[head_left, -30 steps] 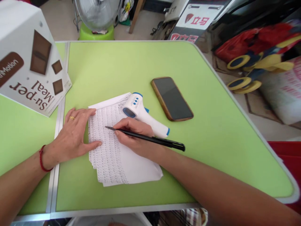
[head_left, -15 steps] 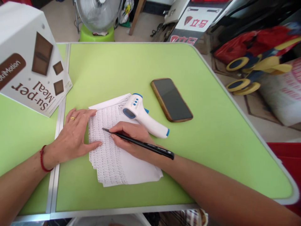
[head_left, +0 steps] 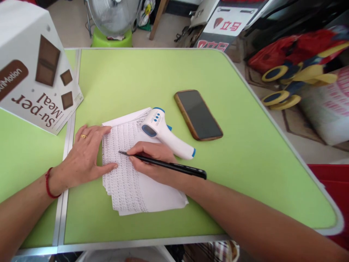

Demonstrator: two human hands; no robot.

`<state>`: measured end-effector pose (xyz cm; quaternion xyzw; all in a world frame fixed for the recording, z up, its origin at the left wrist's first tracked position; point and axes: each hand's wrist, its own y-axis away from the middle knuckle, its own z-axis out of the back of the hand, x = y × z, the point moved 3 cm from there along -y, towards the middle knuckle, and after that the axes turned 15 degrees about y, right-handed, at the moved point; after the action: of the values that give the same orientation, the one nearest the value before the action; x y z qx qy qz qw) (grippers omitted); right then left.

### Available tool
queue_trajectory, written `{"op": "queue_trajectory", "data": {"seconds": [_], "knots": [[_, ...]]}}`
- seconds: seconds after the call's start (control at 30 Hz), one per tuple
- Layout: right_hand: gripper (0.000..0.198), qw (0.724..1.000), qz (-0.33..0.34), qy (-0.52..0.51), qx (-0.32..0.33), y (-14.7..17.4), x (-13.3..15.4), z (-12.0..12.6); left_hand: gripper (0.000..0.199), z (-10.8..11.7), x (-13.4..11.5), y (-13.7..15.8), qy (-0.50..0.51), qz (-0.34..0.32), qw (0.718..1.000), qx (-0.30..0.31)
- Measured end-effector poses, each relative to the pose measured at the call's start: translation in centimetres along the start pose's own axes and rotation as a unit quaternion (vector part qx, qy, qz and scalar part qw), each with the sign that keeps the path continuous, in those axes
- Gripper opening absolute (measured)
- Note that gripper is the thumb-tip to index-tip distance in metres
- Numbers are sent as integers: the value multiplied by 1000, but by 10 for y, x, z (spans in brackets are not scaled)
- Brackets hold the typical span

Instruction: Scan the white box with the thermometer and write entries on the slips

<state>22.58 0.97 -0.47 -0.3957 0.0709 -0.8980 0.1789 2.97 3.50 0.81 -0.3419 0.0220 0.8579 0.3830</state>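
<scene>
A black pen is pinched in my right hand, its tip at the rows of handwriting on a stack of white paper. The right half of the top sheet is blank. My left hand lies at the stack's left edge with thumb and fingers apart, the thumb and a fingertip on the paper. A gold ring and a red cord bracelet are on that arm. Across the upper right of the sheets rests a white and blue infrared thermometer, its handle end beyond the paper.
A smartphone in a brown case lies right of the thermometer on the green table. At the left stands a white box with brown print. Beyond the far edge are a fan and a green stool.
The pen's rear end has swung slightly away from me and to the right, while its tip has dropped a little on the paper. My left hand stays in place.
</scene>
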Motion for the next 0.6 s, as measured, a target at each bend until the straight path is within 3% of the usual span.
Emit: {"op": "queue_trajectory", "data": {"seconds": [0.13, 0.3, 0.6], "knots": [[11, 998, -43, 23, -31, 0, -4, 1, 69, 0, 1, 0, -2, 3, 1000, 1], [10, 1000, -25, 5, 5, 1, -2, 1, 68, 0, 0, 0, 3, 4, 1000, 2], [9, 997, -65, -22, 20, 1, -2, 2, 68, 0, 0, -1, 4, 7, 1000, 4]]}}
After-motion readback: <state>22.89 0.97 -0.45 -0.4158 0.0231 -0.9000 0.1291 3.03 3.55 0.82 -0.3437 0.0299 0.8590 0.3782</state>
